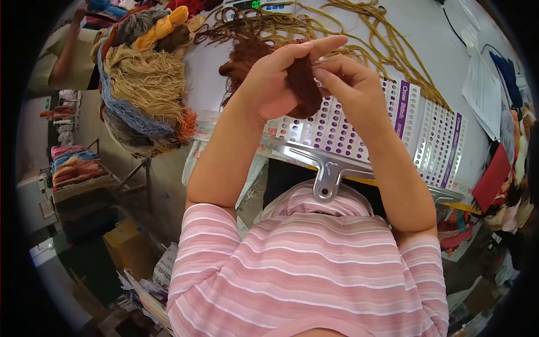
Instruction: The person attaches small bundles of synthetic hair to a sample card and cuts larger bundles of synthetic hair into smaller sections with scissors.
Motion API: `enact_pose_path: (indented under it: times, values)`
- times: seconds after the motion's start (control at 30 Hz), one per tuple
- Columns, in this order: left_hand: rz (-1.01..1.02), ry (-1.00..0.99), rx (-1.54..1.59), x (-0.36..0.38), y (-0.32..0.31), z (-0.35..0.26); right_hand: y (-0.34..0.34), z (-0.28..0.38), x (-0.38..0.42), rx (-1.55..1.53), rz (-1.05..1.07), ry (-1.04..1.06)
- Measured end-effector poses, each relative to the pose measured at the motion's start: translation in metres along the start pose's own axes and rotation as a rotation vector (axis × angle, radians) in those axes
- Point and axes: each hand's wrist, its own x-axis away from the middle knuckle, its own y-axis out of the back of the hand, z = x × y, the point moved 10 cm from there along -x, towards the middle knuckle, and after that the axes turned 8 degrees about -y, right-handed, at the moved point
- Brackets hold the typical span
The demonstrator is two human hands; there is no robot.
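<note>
A hank of dark reddish-brown thread (pixel 304 84) hangs over my left hand (pixel 269 78), passing between the thumb and the outstretched index finger. Its loose, curly ends (pixel 247 53) trail behind that hand over the table. Close beside it, my right hand (pixel 359 92) has thumb and forefinger pinched together at the edge of the same thread. Any single strand between those fingertips is too fine to make out. Below both hands lie white thread cards (pixel 331 132) with rows of punched holes and purple strips, and a large silver clip (pixel 324 177) grips the near edge.
Long olive-gold threads (pixel 387 33) stretch across the table's far side, near a digital scale (pixel 275 8) reading zero. Heaped skeins (pixel 146 78) in beige, blue and yellow hang at the left. White papers (pixel 482 92) and a red folder (pixel 492 178) lie right. Another person's arm (pixel 64 59) shows far left.
</note>
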Motion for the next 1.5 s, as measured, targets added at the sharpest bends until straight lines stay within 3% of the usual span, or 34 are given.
enact_pose_path:
  times: [0.1,0.23,0.53,0.63,0.73,0.93,1.03,1.33,1.5]
  values:
    - [-0.044,-0.009,0.017,0.006,-0.001,-0.003,-0.007,0.001,0.006,-0.246,0.04,-0.057]
    - [0.021,0.049,-0.028,0.008,-0.004,0.005,-0.01,0.013,0.01,0.003,-0.018,0.004]
    - [0.043,0.026,0.042,0.014,-0.005,0.0,-0.015,0.008,0.02,-0.248,0.076,-0.046]
    - [0.14,0.018,-0.038,0.018,-0.005,-0.002,-0.019,0.009,0.024,-0.304,0.111,-0.092]
    - [0.044,-0.056,-0.237,0.02,-0.006,-0.015,-0.022,0.009,0.027,-0.386,0.139,-0.141]
    - [0.021,-0.097,-0.345,0.025,-0.014,-0.026,-0.021,0.012,0.034,-0.361,0.121,-0.123]
    - [-0.046,-0.138,-0.46,0.027,-0.014,-0.031,-0.02,0.021,0.039,-0.188,0.076,-0.071]
    - [0.02,-0.174,-0.464,0.029,-0.017,-0.035,-0.022,0.023,0.043,-0.363,0.11,-0.072]
    - [0.078,-0.208,-0.497,0.029,-0.013,-0.038,-0.011,0.02,0.041,-0.381,0.015,-0.064]
